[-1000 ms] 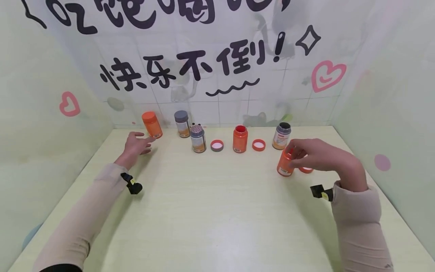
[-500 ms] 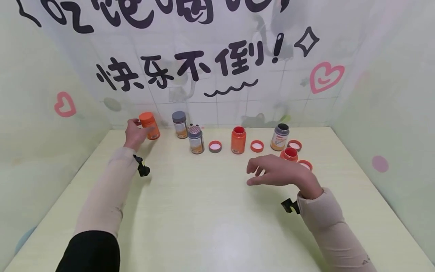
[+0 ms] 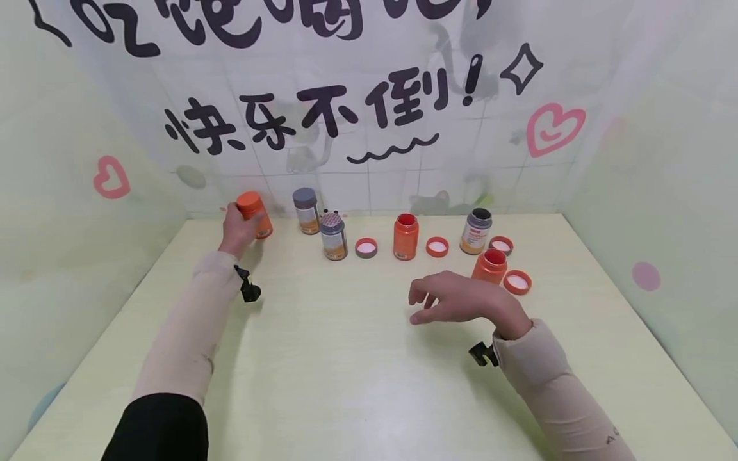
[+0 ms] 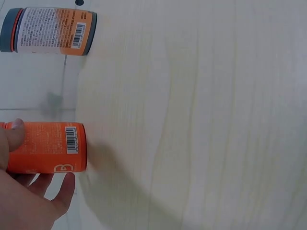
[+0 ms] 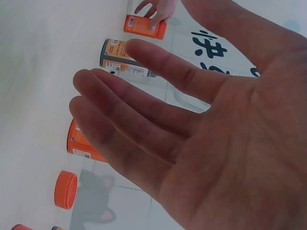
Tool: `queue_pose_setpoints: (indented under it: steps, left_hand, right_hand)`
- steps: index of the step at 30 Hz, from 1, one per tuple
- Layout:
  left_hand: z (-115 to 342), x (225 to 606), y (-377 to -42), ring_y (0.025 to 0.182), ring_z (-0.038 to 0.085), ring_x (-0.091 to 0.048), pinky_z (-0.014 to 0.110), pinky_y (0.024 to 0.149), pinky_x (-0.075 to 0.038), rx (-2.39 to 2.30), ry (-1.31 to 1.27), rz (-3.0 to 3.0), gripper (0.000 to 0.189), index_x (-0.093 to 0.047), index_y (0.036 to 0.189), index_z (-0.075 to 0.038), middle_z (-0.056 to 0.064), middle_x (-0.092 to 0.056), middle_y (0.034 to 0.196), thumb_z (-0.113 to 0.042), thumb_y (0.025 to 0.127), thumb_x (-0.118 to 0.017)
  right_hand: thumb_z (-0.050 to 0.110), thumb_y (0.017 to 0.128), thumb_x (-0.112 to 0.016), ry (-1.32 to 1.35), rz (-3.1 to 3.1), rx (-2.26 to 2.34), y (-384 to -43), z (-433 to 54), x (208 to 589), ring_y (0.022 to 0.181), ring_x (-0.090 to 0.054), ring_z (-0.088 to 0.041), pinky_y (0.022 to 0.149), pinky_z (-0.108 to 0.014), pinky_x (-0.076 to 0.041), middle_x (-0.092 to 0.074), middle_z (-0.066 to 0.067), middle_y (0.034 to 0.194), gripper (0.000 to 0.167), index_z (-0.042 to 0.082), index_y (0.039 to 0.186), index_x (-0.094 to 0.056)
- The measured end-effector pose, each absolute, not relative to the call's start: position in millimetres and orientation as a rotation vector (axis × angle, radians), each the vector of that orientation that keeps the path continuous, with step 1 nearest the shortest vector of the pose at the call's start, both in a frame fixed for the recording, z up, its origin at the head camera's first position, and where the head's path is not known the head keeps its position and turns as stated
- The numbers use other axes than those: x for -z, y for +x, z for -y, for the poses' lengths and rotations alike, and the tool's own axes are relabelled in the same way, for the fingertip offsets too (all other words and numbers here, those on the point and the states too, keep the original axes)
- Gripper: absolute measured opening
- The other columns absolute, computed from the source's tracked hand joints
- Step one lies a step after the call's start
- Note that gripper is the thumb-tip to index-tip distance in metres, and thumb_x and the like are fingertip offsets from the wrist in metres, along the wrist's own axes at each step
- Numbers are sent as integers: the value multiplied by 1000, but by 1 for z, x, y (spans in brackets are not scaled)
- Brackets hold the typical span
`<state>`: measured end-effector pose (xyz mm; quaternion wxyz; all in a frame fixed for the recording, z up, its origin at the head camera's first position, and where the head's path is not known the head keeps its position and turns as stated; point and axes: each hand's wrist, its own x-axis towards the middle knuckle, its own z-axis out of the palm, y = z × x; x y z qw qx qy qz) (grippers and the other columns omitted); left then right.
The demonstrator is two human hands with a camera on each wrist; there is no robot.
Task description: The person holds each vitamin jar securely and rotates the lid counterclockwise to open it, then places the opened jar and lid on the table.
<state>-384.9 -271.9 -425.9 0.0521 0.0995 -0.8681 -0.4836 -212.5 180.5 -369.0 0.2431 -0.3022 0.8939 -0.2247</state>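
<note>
In the head view, your left hand [image 3: 237,235] grips the capped orange jar [image 3: 252,203] at the back left of the table [image 3: 357,371], while your right hand [image 3: 452,298] sits free, fingers loosely bent, just in front of the right orange jar [image 3: 490,265], which stands uncapped with a red lid [image 3: 517,282] beside it. Behind that jar you have the open grey jar [image 3: 476,233] and, right of it, a small lid [image 3: 501,245]. Nearer your left hand stand the rear grey jar [image 3: 306,212], capped, and the front grey jar [image 3: 334,238], its top patterned; the middle orange jar [image 3: 406,238] is uncapped, with one lid lying on either side of it. In the left wrist view, your thumb lies on one side of the orange jar and your fingers on the other, the rear grey jar well apart. In the right wrist view, your palm shows with its fingers extended, partly covering the middle orange jar; the capped orange jar and your left hand appear far beyond.
</note>
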Motion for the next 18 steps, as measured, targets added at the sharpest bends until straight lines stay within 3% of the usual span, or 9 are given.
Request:
queue_pose_setpoints:
  steps: [8,18]
  left_hand:
    - [259,427,-364,153,39,-32,51,127,-29,1498,313,2589,65,-15,158,2,23,-29,165,-25,109,-49]
    - [249,423,-319,142,40,-42,55,121,-37,1465,129,2631,74,-19,156,4,27,-37,156,-44,108,-47]
  right_hand:
    - [36,97,-72,-863,-2445,639,-213,-180,371,109,-69,-17,94,-37,-57,-71,4,115,31,13,116,-68]
    - [36,97,-71,-860,-2450,638,-214,-178,375,110,-69,-19,94,-38,-58,-71,3,117,31,12,117,-68]
